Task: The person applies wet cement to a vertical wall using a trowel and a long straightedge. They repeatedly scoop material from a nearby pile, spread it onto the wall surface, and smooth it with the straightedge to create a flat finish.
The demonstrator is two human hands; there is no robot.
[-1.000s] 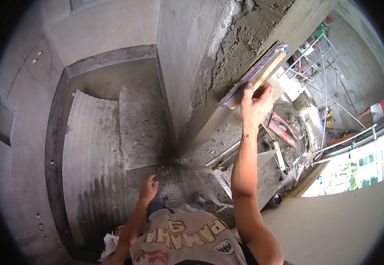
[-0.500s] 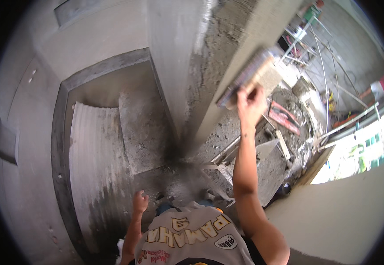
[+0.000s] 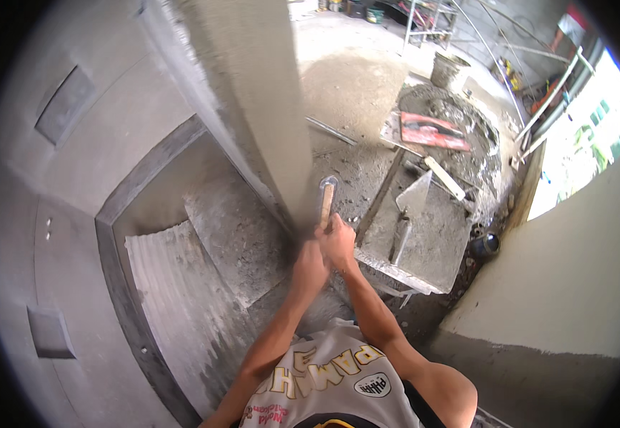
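Note:
My right hand (image 3: 339,244) is wrapped round the lower part of a long, narrow wooden-backed tool (image 3: 328,200) with a greyish rim, held upright and seen almost edge-on. My left hand (image 3: 310,265) is slightly blurred and closed against the tool's low end, touching the right hand; its fingertips are hidden. Just left of the tool stands a plastered column (image 3: 270,107), beside its lower part. A pointed trowel (image 3: 415,197) lies on a mortar-smeared board (image 3: 438,246) to the right. Past the board rests a red rectangular float (image 3: 424,133).
Wet mortar (image 3: 477,118) is heaped around the float, with a bucket (image 3: 450,71) behind. Metal scaffolding (image 3: 430,25) stands farther back. A corrugated sheet (image 3: 174,285) lies low on the left by a grey wall (image 3: 74,214). A low pale wall (image 3: 560,299) bounds the right.
The right hand has brought the tool down from high on the column to near its foot. My left hand has risen to meet it. The view has turned rightward.

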